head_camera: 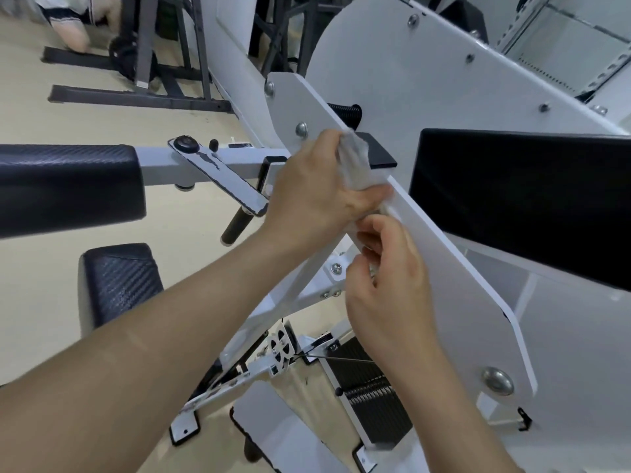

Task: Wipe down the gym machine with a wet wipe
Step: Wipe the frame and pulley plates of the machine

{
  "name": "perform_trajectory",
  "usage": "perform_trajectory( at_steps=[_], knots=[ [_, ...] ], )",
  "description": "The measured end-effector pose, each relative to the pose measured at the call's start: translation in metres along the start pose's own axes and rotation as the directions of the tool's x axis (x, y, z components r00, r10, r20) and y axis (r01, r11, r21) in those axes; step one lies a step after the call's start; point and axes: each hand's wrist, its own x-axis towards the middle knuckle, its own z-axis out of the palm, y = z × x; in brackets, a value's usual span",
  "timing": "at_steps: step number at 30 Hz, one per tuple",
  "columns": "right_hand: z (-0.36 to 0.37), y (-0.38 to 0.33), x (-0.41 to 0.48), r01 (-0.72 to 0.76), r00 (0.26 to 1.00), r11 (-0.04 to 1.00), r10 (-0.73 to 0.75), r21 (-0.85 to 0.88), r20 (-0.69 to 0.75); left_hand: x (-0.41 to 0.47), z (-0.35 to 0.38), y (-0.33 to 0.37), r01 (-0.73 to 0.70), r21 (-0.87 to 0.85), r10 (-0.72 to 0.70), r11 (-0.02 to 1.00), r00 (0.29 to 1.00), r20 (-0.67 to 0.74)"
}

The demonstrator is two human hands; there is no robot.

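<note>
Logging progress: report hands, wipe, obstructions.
Left hand grips wet wipe on white plate edge. Right hand curled just below, grip unclear. No obstruction seen.

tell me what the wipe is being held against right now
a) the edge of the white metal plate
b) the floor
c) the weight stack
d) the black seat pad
a: the left hand grips the wipe and holds it wrapped over the upper edge of the white metal plate.
</note>
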Motion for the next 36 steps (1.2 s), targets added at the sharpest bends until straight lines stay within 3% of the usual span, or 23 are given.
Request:
perform_trajectory(
  at_steps=[4, 7, 10, 15, 18, 21, 25, 29, 33, 36],
  knots=[
    [0.011, 0.005, -0.004, -0.062, 0.996, 0.998, 0.064, -0.031, 0.055, -0.016, 0.01, -0.026, 0.072, 0.018, -0.073, 0.997, 0.997, 0.025],
    [0.024, 0.013, -0.01, -0.165, 0.968, 0.985, 0.171, -0.051, 0.183, -0.028, 0.016, -0.049, 0.141, 0.115, -0.153, 0.983, 0.982, 0.11],
    [0.037, 0.025, -0.014, -0.273, 0.91, 0.959, 0.283, -0.075, 0.304, -0.038, 0.026, -0.069, 0.202, 0.171, -0.235, 0.964, 0.951, 0.199],
    [0.058, 0.039, -0.017, -0.456, 0.761, 0.882, 0.457, -0.121, 0.461, -0.064, 0.052, -0.113, 0.333, 0.224, -0.376, 0.916, 0.906, 0.195],
    [0.062, 0.041, -0.023, -0.592, 0.685, 0.805, 0.526, -0.035, 0.505, -0.078, 0.062, -0.139, 0.377, 0.308, -0.453, 0.873, 0.861, 0.232],
    [0.062, 0.042, -0.024, -0.672, 0.666, 0.738, 0.564, 0.064, 0.488, -0.085, 0.066, -0.144, 0.406, 0.296, -0.467, 0.865, 0.867, 0.174],
    [0.054, 0.035, -0.029, -0.558, 0.774, 0.82, 0.459, 0.128, 0.437, -0.08, 0.065, -0.12, 0.415, 0.158, -0.434, 0.896, 0.893, 0.117],
    [0.033, 0.02, -0.014, -0.401, 0.909, 0.873, 0.342, 0.276, 0.238, -0.055, 0.041, -0.078, 0.307, 0.027, -0.308, 0.951, 0.949, 0.071],
    [0.009, 0.009, -0.003, -0.258, 0.961, 0.92, 0.212, 0.297, 0.177, -0.032, 0.013, -0.046, 0.161, 0.069, -0.167, 0.984, 0.983, 0.077],
    [-0.01, -0.004, 0.001, -0.122, 0.99, 0.954, 0.098, 0.272, 0.101, -0.016, 0.001, -0.021, 0.024, 0.037, -0.023, 0.999, 0.999, -0.028]
  ],
)
